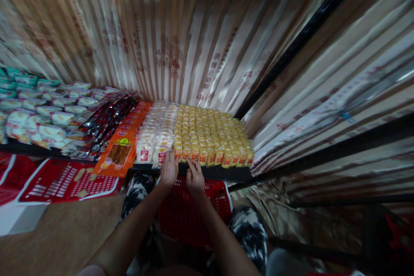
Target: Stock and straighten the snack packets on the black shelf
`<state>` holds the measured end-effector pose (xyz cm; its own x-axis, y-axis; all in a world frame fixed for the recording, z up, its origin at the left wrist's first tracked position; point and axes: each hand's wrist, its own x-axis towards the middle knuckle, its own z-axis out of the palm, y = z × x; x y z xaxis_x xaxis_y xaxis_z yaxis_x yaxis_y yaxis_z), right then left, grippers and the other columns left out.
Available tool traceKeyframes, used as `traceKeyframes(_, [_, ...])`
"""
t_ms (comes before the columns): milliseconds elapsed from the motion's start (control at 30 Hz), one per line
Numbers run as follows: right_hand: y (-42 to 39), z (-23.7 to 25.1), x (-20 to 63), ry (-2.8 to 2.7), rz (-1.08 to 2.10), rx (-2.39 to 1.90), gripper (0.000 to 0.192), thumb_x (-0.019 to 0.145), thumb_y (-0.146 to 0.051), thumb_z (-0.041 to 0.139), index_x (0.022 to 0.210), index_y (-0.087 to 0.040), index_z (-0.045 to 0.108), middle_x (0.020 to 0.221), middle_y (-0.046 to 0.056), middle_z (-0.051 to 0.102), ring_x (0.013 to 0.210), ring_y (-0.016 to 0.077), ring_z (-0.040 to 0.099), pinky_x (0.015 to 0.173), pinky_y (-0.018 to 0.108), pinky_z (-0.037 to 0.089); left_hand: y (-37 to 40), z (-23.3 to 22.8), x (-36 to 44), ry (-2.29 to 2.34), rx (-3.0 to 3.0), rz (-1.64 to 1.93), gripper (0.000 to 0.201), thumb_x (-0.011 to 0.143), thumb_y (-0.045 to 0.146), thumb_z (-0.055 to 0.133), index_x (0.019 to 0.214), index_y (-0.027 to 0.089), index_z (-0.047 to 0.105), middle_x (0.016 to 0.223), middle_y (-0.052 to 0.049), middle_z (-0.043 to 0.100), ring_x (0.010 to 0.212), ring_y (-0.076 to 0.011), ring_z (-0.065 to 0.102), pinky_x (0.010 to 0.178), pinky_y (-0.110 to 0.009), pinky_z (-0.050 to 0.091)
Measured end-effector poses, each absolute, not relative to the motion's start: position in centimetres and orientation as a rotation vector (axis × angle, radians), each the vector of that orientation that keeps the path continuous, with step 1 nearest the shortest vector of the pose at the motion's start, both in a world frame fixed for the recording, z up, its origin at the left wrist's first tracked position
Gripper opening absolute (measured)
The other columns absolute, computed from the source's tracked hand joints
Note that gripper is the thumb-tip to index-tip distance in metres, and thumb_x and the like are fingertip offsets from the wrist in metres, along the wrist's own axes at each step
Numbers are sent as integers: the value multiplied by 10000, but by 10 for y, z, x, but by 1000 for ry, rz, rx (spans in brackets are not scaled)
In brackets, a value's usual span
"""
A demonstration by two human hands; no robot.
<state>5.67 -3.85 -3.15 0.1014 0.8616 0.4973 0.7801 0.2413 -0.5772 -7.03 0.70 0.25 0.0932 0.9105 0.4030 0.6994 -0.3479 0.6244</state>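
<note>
Both of my hands reach to the front edge of a dark shelf (226, 174). My left hand (169, 169) rests against the front row where white snack packets (155, 133) meet yellow snack packets (210, 138). My right hand (194, 177) sits just below the yellow front row, fingers bent at the shelf edge. Whether either hand grips a packet is hidden by the fingers. A red plastic basket (194, 215) stands under my forearms, between my knees.
Orange packets (123, 146), dark red packets (103, 127) and white-green packets (39, 112) fill the shelf to the left. Striped plastic sheeting (181, 34) covers the back and right walls. Black shelf bars (339, 148) run on the right. Red cartons (64, 181) lie lower left.
</note>
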Motion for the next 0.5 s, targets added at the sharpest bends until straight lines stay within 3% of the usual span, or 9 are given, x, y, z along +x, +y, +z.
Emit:
traceKeyframes(300, [-42,-25,50,-1644,158,-1545,546,803,-87,339,1309,-216,499,1134,82,562,1072,151,549,937,273,468,3,-2,-71,1603,2250,1049,331,905,151,361,1216,102,463,1079,-150,561,1044,-236,546,885,-374,475])
traceKeyframes(500, [-41,-26,49,-1647,176,-1448,511,806,-102,346,1270,-204,536,1137,88,591,1090,169,544,953,321,464,-4,-3,-68,1376,2515,1121,308,916,163,371,1175,159,538,1104,-115,575,1079,-208,529,905,-337,471])
